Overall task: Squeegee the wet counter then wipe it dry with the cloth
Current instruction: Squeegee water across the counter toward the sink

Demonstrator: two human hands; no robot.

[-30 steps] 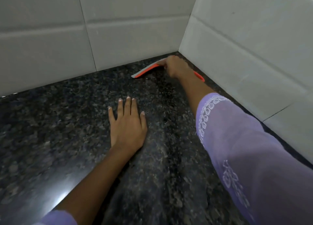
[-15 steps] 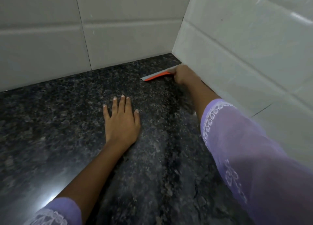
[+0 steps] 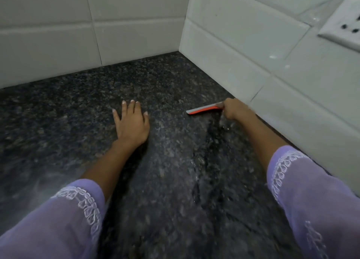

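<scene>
My right hand [image 3: 232, 109] grips an orange squeegee [image 3: 204, 110] with a grey blade, its blade lying on the dark speckled granite counter [image 3: 78, 112] close to the right wall. Its handle is hidden inside my fist. A glistening streak of water [image 3: 206, 141] runs toward me on the counter below the squeegee. My left hand [image 3: 131, 123] rests flat on the counter, fingers spread, well to the left of the blade. No cloth is in view.
White tiled walls [image 3: 136, 30] meet in a corner at the back and along the right side [image 3: 253, 54]. A white switch or socket plate [image 3: 342, 22] is mounted on the right wall at the upper right.
My right hand has pulled the squeegee out of the back corner toward me along the right wall. My left hand stays flat on the counter.
</scene>
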